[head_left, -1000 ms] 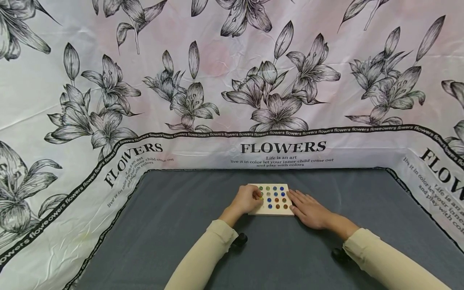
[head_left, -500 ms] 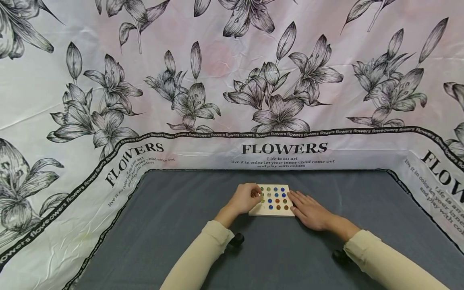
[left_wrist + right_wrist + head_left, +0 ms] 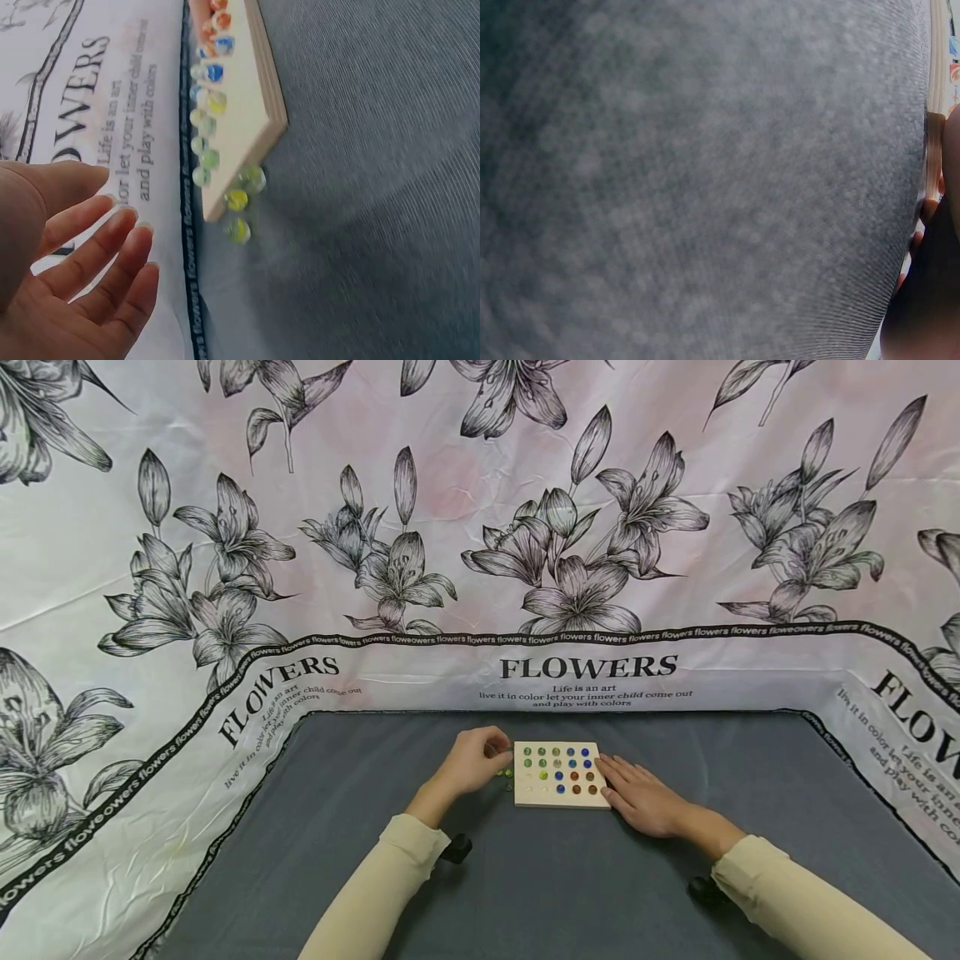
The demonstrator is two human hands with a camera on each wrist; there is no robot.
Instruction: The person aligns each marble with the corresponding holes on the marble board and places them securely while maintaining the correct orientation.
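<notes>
A pale wooden board (image 3: pixel 537 801) lies flat on the grey cloth, with glass marbles seated in rows: green marbles (image 3: pixel 527 752) at left, blue marbles (image 3: pixel 586 752) and amber marbles (image 3: pixel 592 789) at right. One yellow marble (image 3: pixel 543 775) sits next to bare hollows at the lower left. Off the board's left edge lie loose yellow-green marbles (image 3: pixel 237 199). Just left of the board, my left hand (image 3: pixel 467 762) hovers; the left wrist view shows its fingers loosely bent, thumb apart, holding nothing. My right hand (image 3: pixel 645 797) rests extended fingers on the board's right edge.
Grey cloth (image 3: pixel 360 827) covers the table. Behind and along the sides runs a white flower-printed sheet (image 3: pixel 420 677) with black lettering. Black wrist devices sit under both cream sleeves (image 3: pixel 787 877).
My left hand has moved left off the board, uncovering its left columns and the loose marbles. The yellow marble shows in its hollow. My right hand has stayed in place.
</notes>
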